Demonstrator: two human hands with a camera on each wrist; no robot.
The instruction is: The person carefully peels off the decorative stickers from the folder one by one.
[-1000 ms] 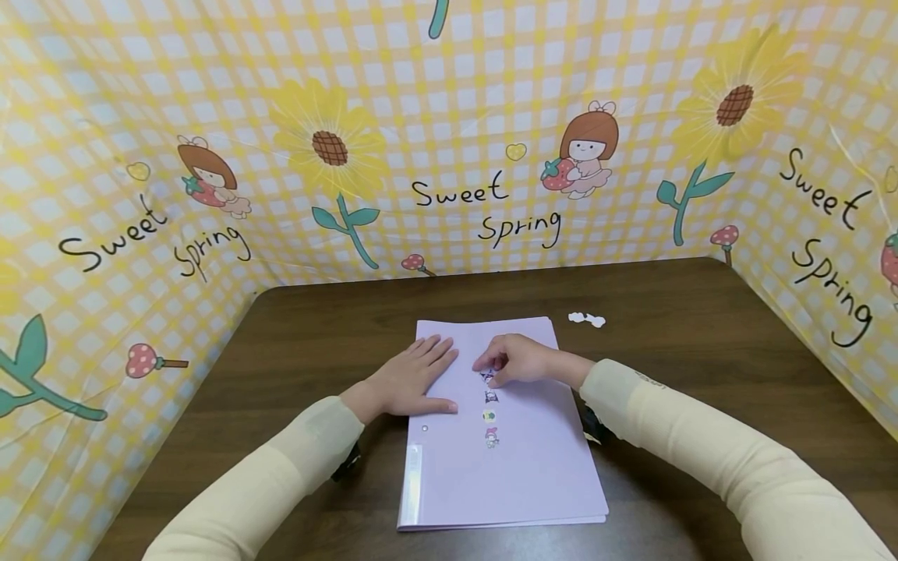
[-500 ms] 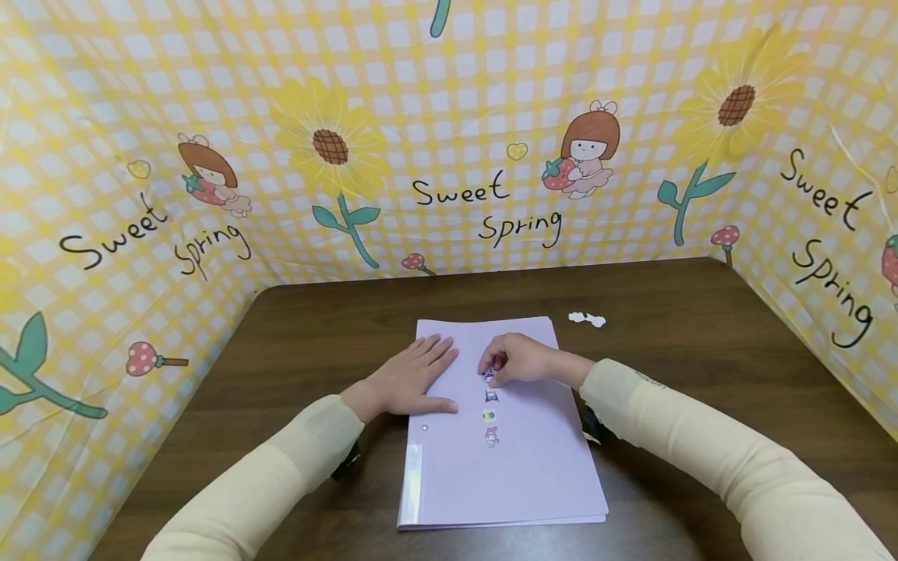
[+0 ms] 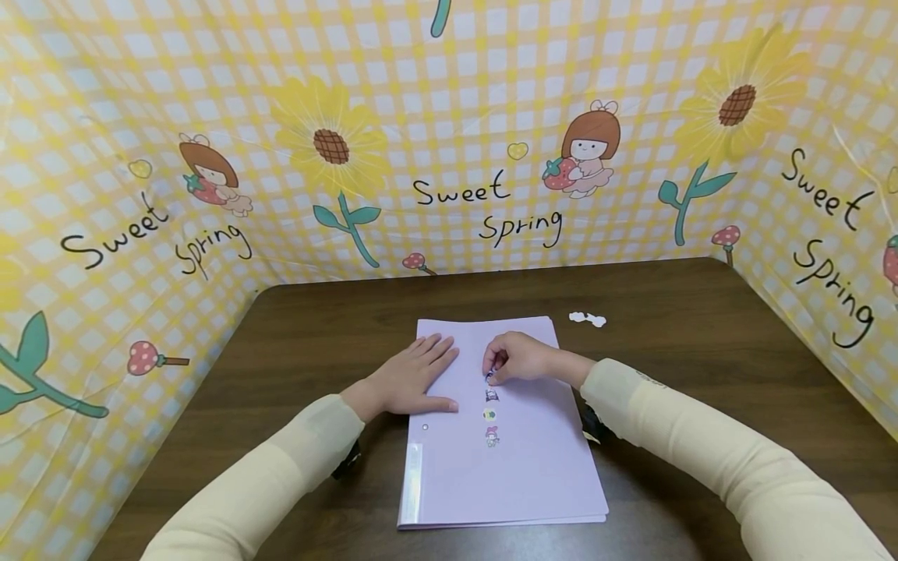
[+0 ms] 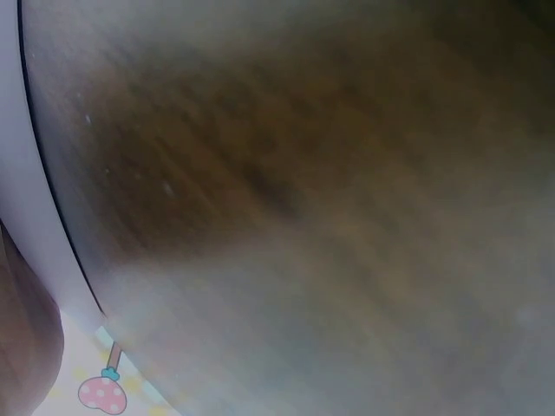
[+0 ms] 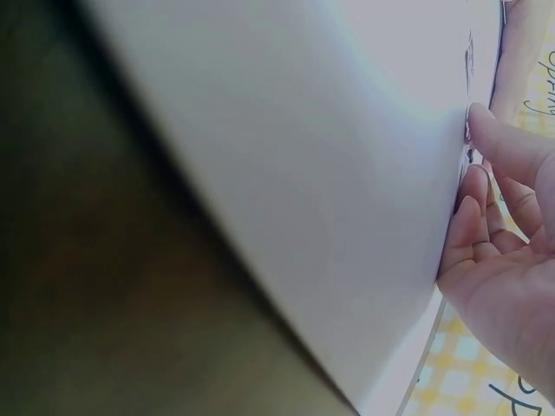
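A lilac folder [image 3: 522, 479] lies on the dark wooden table. My left hand [image 3: 414, 380] rests flat on its upper left part, fingers spread. With thumb and curled fingers, my right hand [image 3: 522, 358] pinches a small cartoon sticker [image 3: 489, 375] against the cover, hiding most of it. Below it, in a column, are a dark-edged sticker [image 3: 492, 396], a yellow-green sticker [image 3: 489, 415] and a pink-bowed sticker [image 3: 492, 437]. In the right wrist view, the thumb and fingers of the right hand [image 5: 512, 251] touch the folder's surface [image 5: 303, 199].
White paper scraps [image 3: 587, 319] lie on the table [image 3: 337, 319] beyond the folder's upper right corner. A yellow checked cloth [image 3: 449, 101] hangs behind and at both sides. The left wrist view is mostly blurred tabletop [image 4: 303, 217].
The right hand's fingertips have shifted slightly right and drawn in over the top sticker, which now shows less. The left hand and folder have stayed put.
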